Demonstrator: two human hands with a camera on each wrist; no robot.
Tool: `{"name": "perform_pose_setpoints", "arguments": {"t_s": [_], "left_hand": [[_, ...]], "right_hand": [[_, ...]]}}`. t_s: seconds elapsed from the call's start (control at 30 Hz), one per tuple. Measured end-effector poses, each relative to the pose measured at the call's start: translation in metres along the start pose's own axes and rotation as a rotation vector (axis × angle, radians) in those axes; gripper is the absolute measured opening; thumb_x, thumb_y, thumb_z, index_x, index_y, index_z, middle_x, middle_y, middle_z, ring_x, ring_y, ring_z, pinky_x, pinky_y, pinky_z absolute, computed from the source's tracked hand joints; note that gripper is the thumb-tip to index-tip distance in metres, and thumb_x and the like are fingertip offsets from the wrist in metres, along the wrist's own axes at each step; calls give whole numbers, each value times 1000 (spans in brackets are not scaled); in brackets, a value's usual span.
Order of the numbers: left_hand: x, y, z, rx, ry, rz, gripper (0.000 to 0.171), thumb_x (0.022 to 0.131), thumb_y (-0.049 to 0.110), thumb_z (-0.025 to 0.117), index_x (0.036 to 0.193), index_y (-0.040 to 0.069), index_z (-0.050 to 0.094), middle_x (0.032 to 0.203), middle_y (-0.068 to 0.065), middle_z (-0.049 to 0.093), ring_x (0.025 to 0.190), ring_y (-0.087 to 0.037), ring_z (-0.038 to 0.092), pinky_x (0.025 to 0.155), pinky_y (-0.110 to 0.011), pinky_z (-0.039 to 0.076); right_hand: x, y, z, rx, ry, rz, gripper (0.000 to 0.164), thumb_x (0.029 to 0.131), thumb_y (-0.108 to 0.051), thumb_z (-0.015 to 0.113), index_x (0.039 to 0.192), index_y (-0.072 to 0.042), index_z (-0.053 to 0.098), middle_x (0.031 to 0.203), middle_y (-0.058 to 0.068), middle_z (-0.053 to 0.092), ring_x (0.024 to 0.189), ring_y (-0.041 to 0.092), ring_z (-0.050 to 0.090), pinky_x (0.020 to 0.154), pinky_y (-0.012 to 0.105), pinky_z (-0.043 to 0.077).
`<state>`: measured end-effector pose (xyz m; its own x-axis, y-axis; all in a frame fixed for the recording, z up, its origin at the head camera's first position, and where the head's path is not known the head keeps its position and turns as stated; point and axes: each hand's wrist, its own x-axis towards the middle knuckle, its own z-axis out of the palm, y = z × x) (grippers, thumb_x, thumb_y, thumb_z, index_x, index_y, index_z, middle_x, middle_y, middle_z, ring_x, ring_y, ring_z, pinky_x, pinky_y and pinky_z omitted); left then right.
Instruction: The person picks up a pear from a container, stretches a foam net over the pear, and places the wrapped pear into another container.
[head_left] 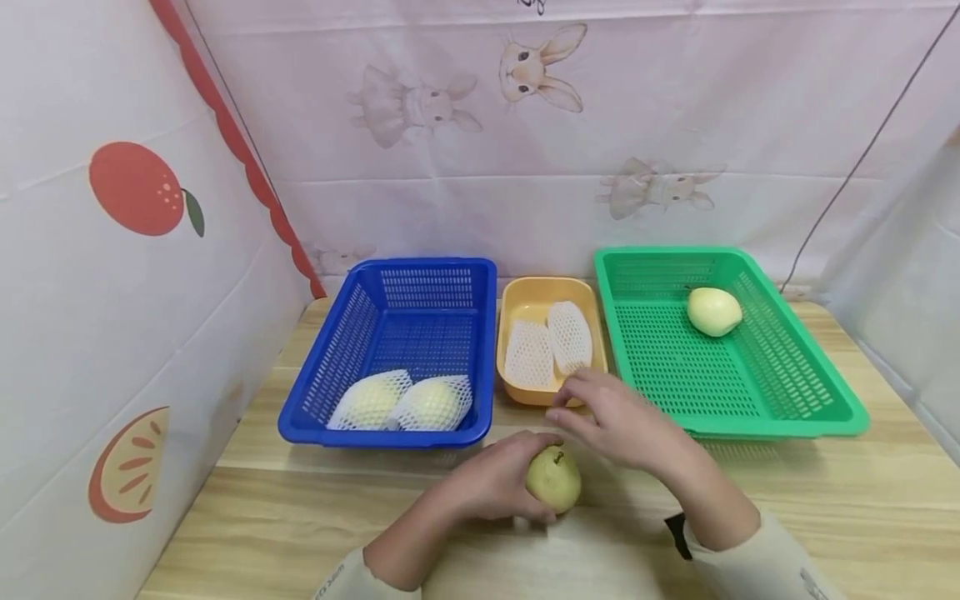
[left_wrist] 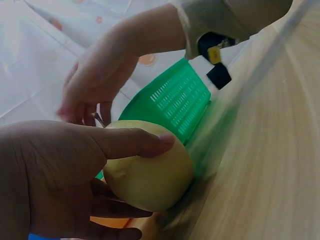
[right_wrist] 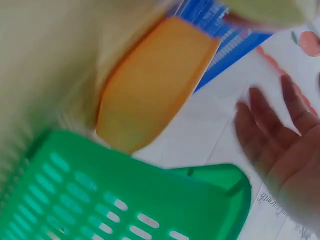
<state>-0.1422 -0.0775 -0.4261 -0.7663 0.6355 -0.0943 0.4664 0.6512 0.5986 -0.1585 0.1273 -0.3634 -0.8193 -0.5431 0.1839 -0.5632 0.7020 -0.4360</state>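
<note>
My left hand point(head_left: 501, 482) grips a yellow-green pear point(head_left: 553, 480) low over the wooden table, thumb on one side and fingers on the other. In the left wrist view the thumb lies across the pear point(left_wrist: 150, 172), its stem pointing up past the hand. My right hand point(head_left: 617, 421) hovers at the front rim of the small orange tray point(head_left: 548, 287), fingers bent loosely and nothing between them. Two white foam net sleeves point(head_left: 528, 354) lie in that tray. From the right wrist view, the right hand's fingers point(right_wrist: 267, 117) are spread apart, above the green basket's level.
At left stands a blue basket point(head_left: 483, 350) with two net-wrapped pears point(head_left: 433, 403) near its front wall. A green basket point(head_left: 806, 354) at right holds one bare pear point(head_left: 714, 312). Printed cloth point(head_left: 480, 142) hangs behind and along both sides of the table point(head_left: 292, 508).
</note>
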Motion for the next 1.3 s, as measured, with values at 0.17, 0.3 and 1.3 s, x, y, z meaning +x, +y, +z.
{"name": "perform_pose_setpoints", "arguments": {"t_s": [0.17,0.3,1.3], "left_hand": [[-3,1,-3,28,-6,0,83,68,36,90,139,18,51,128,3,60,116,-8,55,96,-29,48],[-3,2,-3,26,-20,4,82,68,36,90,138,19,51,127,4,60,115,-7,54,95,-29,48],[-38,32,-39,131,36,-10,86,78,43,82,150,22,40,149,-2,48,136,-20,46,112,-44,40]], "right_hand": [[27,10,4,-324,41,52,19,96,-21,59,86,-10,72,126,19,62,132,44,44,112,56,35],[43,17,11,-518,-116,187,23,96,-21,55,84,-9,70,137,21,56,143,48,27,116,64,21],[-26,-5,-49,286,731,-139,13,84,5,71,93,-2,77,96,4,68,86,2,60,75,8,50]]}}
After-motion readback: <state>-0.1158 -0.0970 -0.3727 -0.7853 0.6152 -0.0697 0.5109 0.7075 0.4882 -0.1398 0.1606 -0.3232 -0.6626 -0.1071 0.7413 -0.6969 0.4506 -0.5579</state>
